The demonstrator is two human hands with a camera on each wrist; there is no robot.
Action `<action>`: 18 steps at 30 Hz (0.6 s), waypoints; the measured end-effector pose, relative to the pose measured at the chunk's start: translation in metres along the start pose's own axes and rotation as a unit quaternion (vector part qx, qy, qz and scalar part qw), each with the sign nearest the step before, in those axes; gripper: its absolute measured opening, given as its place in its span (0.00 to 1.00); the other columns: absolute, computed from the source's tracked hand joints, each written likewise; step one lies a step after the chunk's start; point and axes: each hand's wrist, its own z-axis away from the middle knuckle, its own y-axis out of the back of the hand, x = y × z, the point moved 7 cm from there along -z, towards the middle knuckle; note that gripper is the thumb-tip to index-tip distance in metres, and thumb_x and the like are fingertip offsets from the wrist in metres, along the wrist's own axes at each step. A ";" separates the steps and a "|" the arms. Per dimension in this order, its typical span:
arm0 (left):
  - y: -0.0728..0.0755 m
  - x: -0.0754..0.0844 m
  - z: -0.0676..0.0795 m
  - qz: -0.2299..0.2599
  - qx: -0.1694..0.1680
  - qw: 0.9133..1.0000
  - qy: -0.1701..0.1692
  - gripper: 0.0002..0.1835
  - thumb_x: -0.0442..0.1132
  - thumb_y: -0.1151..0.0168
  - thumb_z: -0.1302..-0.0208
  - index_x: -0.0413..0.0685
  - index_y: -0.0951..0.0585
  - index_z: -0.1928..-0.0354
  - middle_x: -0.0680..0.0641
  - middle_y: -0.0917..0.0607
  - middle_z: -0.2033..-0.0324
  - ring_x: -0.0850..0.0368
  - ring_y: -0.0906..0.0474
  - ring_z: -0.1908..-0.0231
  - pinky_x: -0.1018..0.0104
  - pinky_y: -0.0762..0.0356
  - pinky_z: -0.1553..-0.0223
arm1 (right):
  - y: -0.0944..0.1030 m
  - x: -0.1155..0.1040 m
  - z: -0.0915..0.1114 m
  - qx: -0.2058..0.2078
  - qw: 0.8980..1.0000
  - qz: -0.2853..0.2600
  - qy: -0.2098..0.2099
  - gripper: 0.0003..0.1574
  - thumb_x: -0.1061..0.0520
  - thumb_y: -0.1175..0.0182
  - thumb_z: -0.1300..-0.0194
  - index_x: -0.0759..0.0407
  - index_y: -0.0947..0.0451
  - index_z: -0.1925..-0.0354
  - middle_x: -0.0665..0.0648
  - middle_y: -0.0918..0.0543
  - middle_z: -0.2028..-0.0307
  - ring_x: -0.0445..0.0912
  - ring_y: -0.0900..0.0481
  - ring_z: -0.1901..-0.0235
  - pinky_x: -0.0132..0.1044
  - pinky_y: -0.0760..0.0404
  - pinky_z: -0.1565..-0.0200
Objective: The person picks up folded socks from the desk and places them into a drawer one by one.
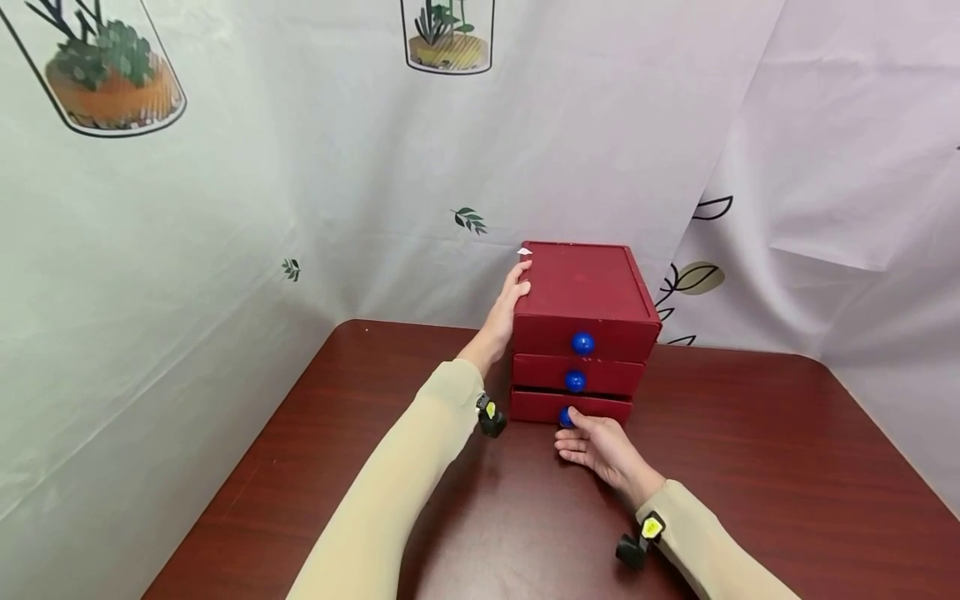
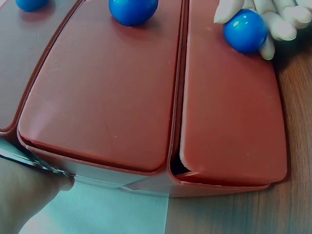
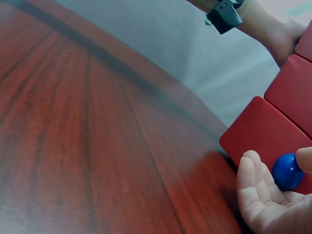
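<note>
A dark red three-drawer cabinet [image 1: 581, 279] stands on the table, each drawer front bearing a round blue knob. My left hand [image 1: 504, 312] rests along the cabinet's left side, its fingertips at the top edge. Low at the front, my right hand [image 1: 603, 450] has thumb and fingers about the bottom knob [image 2: 245, 31], pinching it. The bottom drawer [image 2: 231, 112] sits nearly flush, with a dark gap along its upper edge. Above it are the middle drawer [image 1: 611, 377] and the top drawer [image 1: 543, 335], which look closed.
The brown wood-grain table [image 1: 337, 467] has rounded back corners. Pale cloth with printed plants [image 1: 360, 167] hangs behind the cabinet and along the sides. A small white mark [image 1: 524, 251] shows at the cabinet's back left top corner.
</note>
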 end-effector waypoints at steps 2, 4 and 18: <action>0.000 0.000 0.000 0.000 -0.004 1.000 0.000 0.29 0.43 0.65 0.31 0.52 0.49 0.28 0.45 0.47 0.32 0.50 0.48 0.36 0.50 0.49 0.38 | 0.001 -0.001 -0.002 0.000 1.000 -0.004 -0.002 0.21 0.51 0.50 0.31 0.70 0.31 0.54 0.60 0.18 0.70 0.47 0.17 0.71 0.42 0.20 0.60; 0.000 0.000 0.001 0.001 -0.005 1.000 0.003 0.29 0.44 0.64 0.32 0.53 0.49 0.28 0.46 0.47 0.32 0.50 0.48 0.36 0.50 0.49 0.38 | 0.001 -0.002 -0.005 -0.004 1.000 -0.010 -0.003 0.20 0.51 0.51 0.30 0.70 0.32 0.54 0.60 0.18 0.71 0.47 0.18 0.71 0.41 0.20 0.60; 0.007 -0.025 -0.014 -0.001 0.026 1.000 -0.004 0.28 0.49 0.62 0.34 0.63 0.44 0.31 0.52 0.43 0.34 0.54 0.44 0.38 0.50 0.46 0.40 | 0.005 -0.001 -0.011 -0.011 1.000 -0.003 -0.001 0.20 0.50 0.50 0.30 0.69 0.31 0.57 0.59 0.18 0.71 0.48 0.18 0.71 0.40 0.20 0.63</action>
